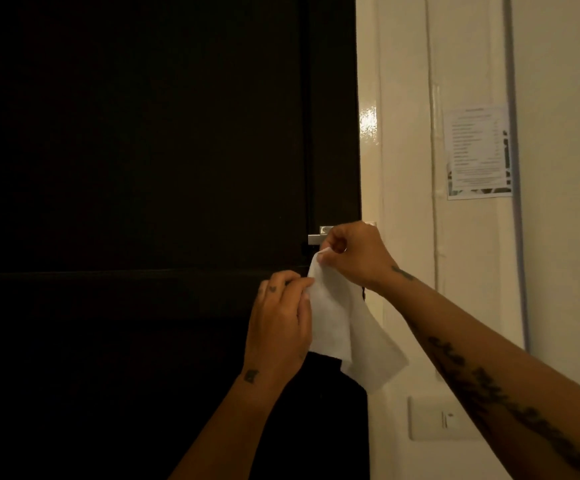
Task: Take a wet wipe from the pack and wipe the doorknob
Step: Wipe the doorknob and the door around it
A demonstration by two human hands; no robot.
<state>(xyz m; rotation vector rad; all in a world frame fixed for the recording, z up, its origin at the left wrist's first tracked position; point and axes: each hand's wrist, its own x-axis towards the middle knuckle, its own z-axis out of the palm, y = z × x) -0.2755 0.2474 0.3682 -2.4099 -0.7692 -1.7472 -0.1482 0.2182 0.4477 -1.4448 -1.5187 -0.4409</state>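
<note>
A white wet wipe [347, 330] hangs in front of the dark door [143, 168], held by both hands. My right hand [354, 254] pinches its top corner just below the silver door handle [318, 235]. My left hand [279, 323] grips the wipe's left edge lower down. The right hand covers most of the handle; only its left end shows. The wipe pack is not in view.
A cream door frame and wall [402, 133] stand to the right of the door. A printed paper notice [478, 150] is stuck on the wall. A white light switch [440, 419] sits lower on the wall, behind my right forearm.
</note>
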